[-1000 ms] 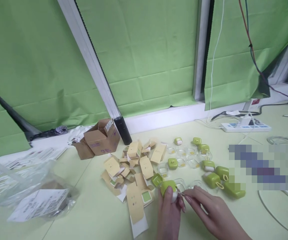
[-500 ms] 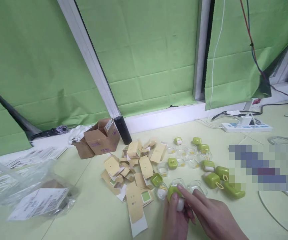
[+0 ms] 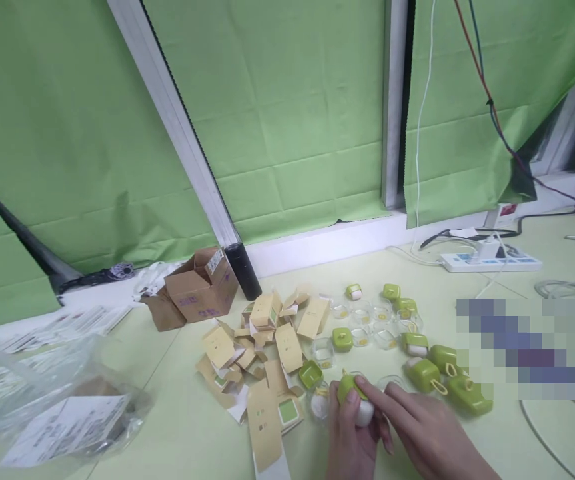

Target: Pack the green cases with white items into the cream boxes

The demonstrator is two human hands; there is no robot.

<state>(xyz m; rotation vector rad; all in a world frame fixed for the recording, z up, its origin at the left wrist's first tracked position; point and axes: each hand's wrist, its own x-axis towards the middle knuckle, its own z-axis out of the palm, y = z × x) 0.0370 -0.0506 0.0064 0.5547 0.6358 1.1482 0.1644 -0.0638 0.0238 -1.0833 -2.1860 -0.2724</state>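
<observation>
Tbl (image 3: 167,427); R hand (image 3: 430,423), index on case (can't tell if gripping); L hand (image 3: 350,440) gripping green/white case (image 3: 365,414) over nr edge. Step prob. two-handed adj.; next move needs steady L hold.

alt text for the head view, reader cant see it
A left hand holds a small green-and-white case while the right hand touches it, over a pale surface strewn with opened tan cartons, clear containers and more green cases.
</observation>
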